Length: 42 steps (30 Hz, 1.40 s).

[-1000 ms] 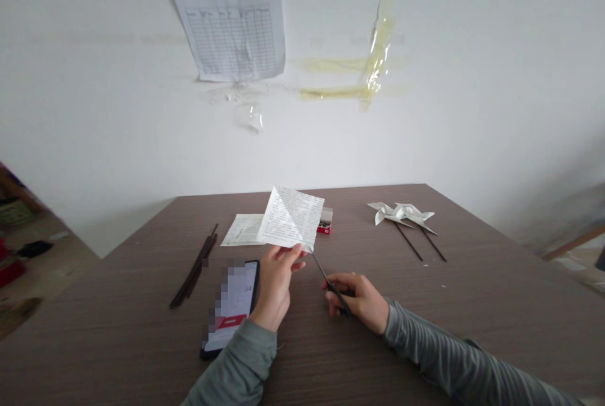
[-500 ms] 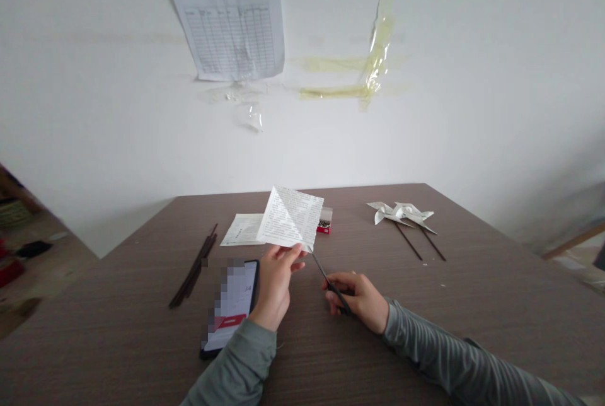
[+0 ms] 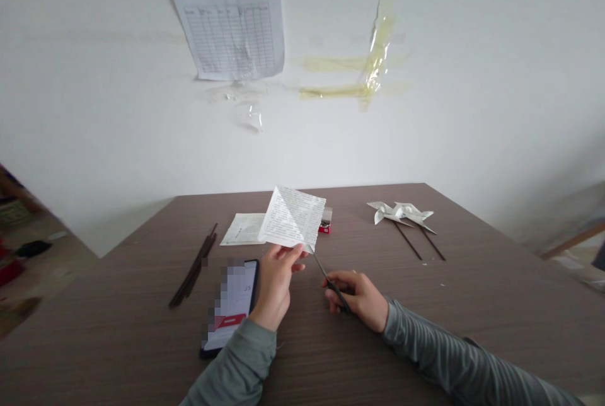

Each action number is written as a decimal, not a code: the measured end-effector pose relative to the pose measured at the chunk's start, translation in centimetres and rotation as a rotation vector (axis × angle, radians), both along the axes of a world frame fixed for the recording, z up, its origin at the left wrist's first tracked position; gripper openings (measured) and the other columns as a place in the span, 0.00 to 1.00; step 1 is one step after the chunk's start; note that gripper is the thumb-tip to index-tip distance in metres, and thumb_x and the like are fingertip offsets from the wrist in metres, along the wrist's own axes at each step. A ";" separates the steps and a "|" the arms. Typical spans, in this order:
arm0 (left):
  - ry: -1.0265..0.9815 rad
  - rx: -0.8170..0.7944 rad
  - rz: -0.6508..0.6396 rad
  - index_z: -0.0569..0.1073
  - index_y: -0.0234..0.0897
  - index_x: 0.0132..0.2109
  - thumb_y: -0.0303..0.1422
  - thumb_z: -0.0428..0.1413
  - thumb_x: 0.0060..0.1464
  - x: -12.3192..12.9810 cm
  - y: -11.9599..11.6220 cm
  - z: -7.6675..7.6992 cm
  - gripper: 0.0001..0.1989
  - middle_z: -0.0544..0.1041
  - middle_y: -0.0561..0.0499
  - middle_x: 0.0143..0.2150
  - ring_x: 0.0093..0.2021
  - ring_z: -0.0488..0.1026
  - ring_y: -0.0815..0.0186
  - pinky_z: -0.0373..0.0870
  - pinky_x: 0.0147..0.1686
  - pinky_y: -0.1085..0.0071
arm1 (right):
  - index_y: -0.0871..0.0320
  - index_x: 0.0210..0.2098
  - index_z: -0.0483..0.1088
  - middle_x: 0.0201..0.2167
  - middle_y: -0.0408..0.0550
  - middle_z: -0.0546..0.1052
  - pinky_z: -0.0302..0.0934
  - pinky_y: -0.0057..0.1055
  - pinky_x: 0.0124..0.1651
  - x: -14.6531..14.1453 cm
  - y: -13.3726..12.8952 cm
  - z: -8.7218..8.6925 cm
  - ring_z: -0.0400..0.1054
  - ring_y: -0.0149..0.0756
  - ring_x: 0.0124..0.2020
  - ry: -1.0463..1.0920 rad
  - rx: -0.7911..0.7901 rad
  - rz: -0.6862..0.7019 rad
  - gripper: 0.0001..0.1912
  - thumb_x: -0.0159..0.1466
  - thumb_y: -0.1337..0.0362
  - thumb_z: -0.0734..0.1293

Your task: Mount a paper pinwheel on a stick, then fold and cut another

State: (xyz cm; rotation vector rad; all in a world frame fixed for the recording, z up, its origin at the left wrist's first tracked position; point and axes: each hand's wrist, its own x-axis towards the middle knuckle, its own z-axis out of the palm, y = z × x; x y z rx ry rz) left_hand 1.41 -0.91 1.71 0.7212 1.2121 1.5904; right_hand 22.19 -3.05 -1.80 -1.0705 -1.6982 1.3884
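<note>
My left hand [image 3: 278, 280] pinches the lower edge of a square sheet of printed paper [image 3: 293, 217], held up above the table and creased along a diagonal. In my right hand [image 3: 362, 297] is a pair of scissors [image 3: 334, 289], fingers closed round the dark handles. The thin blades reach up and left to the paper's lower right corner, close to my left fingertips. Whether the blades are apart there is too small to tell. Behind the held sheet, another piece of printed paper [image 3: 241, 229] lies flat, partly covered. A small red box [image 3: 326, 222] with its contents showing is half hidden too.
Two paper pinwheels [image 3: 401, 212] on dark sticks lie at the right. A bundle of dark sticks [image 3: 195, 270] rests at the left, beside a phone [image 3: 231, 311] with a lit screen. The brown table [image 3: 472, 330] meets a white wall bearing a taped sheet [image 3: 231, 34].
The held paper has shifted very slightly to the right. Both hands and the scissors are almost where they were.
</note>
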 end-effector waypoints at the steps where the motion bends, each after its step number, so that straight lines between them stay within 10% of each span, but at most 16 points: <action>1: 0.001 -0.002 0.000 0.86 0.41 0.34 0.32 0.80 0.41 0.0 0.0 0.0 0.13 0.93 0.49 0.36 0.35 0.89 0.59 0.77 0.29 0.72 | 0.49 0.42 0.83 0.27 0.51 0.86 0.79 0.47 0.42 0.0 0.0 0.1 0.79 0.50 0.28 -0.002 0.001 -0.003 0.33 0.63 0.27 0.85; 42: 0.076 0.026 -0.036 0.85 0.41 0.34 0.40 0.79 0.38 0.1 -0.1 -0.2 0.16 0.93 0.44 0.36 0.35 0.90 0.55 0.60 0.24 0.73 | 0.51 0.43 0.84 0.27 0.51 0.86 0.81 0.48 0.44 -0.1 0.0 0.2 0.80 0.51 0.29 -0.014 0.018 -0.005 0.31 0.64 0.30 0.84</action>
